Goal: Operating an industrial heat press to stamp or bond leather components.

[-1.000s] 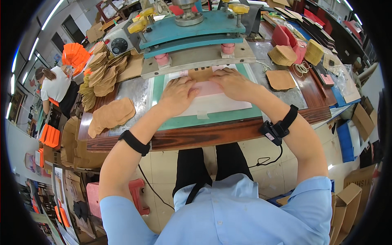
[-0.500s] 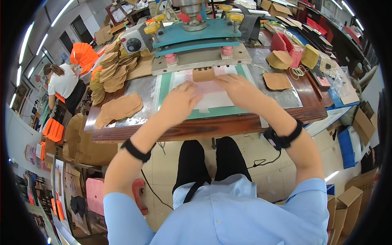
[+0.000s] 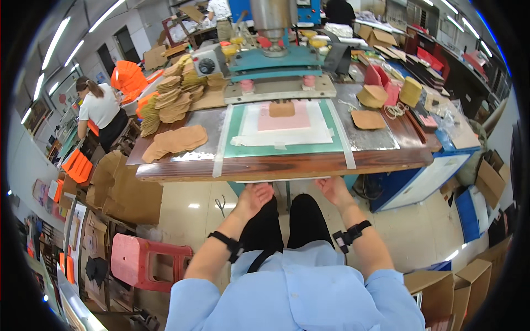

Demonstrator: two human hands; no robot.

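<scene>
Both my hands are low in front of the table's front edge, palms turned up. My left hand [image 3: 256, 197] has its fingers loosely stretched out beside a thin white strip [image 3: 287, 180] under the edge. At the strip's other end is my right hand [image 3: 333, 190], fingers extended and their tips partly hidden by the edge; nothing shows in either hand. On the tabletop, a small brown leather-like piece [image 3: 282, 110] lies on a pink sheet [image 3: 271, 124], which rests on white paper [image 3: 251, 135] taped to a green mat [image 3: 233, 126]. The teal press [image 3: 276, 65] stands just behind it.
Brown pieces [image 3: 175, 142] lie overlapped at the left, with tall stacks [image 3: 174, 99] behind. At the right are another brown piece [image 3: 368, 119], a yellowish block [image 3: 410, 91] and white cord [image 3: 395, 110]. A red stool [image 3: 138, 259] stands left; another person [image 3: 104, 107] works farther off.
Both hands have left the sheets on the tabletop and come down toward me, below the front edge. The brown piece stays on the pink sheet. My view has shifted slightly.
</scene>
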